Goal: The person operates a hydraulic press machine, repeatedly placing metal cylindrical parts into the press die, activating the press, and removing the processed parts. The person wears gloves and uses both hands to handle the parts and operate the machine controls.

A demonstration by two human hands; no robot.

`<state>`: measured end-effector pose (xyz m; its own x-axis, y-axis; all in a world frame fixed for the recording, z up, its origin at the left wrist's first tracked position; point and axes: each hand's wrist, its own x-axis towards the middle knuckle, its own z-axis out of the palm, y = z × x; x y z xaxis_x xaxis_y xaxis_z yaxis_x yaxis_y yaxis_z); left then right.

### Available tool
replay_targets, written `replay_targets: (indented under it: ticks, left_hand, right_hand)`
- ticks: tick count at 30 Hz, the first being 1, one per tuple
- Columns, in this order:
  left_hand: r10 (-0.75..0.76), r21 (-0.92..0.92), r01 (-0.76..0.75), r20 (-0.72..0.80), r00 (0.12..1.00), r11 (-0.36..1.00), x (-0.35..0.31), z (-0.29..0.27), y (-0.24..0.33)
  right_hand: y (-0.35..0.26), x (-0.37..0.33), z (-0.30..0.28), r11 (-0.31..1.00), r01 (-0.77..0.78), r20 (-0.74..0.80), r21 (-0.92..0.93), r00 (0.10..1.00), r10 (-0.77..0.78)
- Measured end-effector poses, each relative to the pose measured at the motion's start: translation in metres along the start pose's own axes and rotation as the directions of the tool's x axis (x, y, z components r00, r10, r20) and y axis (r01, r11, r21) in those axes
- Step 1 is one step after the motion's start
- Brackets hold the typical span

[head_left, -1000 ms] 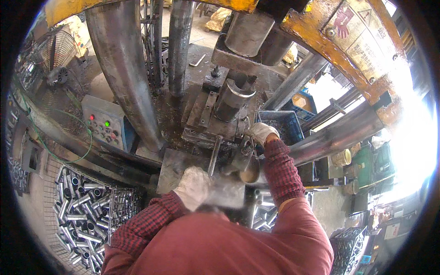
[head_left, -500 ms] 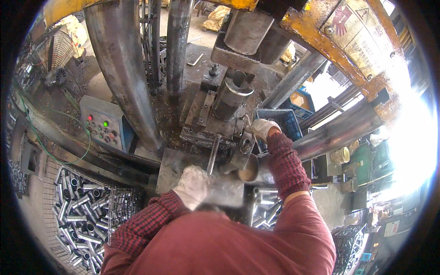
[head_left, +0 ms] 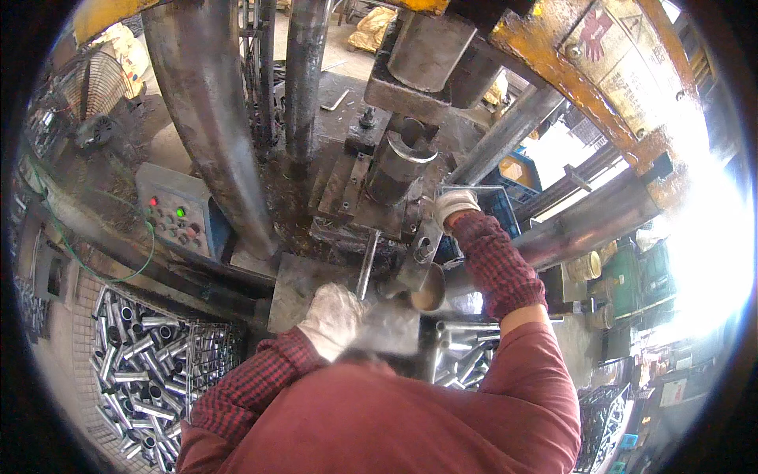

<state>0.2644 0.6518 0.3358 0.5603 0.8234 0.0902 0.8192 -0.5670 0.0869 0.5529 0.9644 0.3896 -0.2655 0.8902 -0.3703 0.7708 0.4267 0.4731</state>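
My left hand (head_left: 330, 317), in a whitish work glove, is curled low over the flat metal plate (head_left: 294, 288). Just beside its fingers is the lower end of a shiny metal rod (head_left: 369, 265), which slants up toward the press die; whether the hand grips it is unclear. Farther right, my gloved right hand (head_left: 455, 204) reaches to the near left edge of a blue crate (head_left: 497, 207), its fingers mostly hidden. Between the hands stands a metal fitting with a round cup (head_left: 428, 288). Beyond them rises the cylindrical die (head_left: 392, 175) with a curved notch in its top.
The press ram (head_left: 426, 55) hangs above the die, between thick steel columns (head_left: 209, 118). A control box (head_left: 178, 209) with lit red and green buttons stands left. Wire baskets hold many cut metal tubes (head_left: 138, 371) at lower left and more tubes (head_left: 466, 355) near my right elbow.
My right hand has moved slightly up, from beside the die's base to the crate's edge. A thin bent piece near its fingers no longer shows. The left hand stays almost still.
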Motion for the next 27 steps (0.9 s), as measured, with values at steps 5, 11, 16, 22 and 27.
replay_targets:
  ticks: [5, 11, 16, 22, 27]
  left_hand:
    - [-0.016, -0.071, 0.013, -0.039, 0.999, 0.997, 0.002, 0.004, -0.001]
    - [0.009, 0.08, -0.007, -0.024, 1.0, 0.997, -0.004, 0.007, 0.0]
    - [0.07, 0.032, -0.07, -0.013, 0.997, 0.997, -0.005, 0.013, -0.007]
    - [0.036, -0.217, -0.076, -0.179, 0.983, 0.973, -0.002, 0.016, -0.015]
    - [-0.025, -0.233, 0.012, -0.054, 0.998, 0.972, 0.001, -0.003, -0.007]
  right_hand:
    - [-0.011, -0.061, -0.034, 1.0, -0.017, -0.082, -0.006, 0.996, 0.016]
    - [-0.039, -0.057, 0.009, 0.717, -0.334, -0.115, 0.611, 0.86, 0.498]
    - [0.0, -0.008, 0.03, 0.837, -0.266, -0.153, 0.478, 0.913, 0.378]
    - [0.04, 0.062, 0.022, 0.996, -0.054, -0.215, 0.072, 0.974, 0.069]
    - [0.028, 0.084, 0.09, 0.881, -0.395, -0.801, 0.262, 0.42, 0.426]
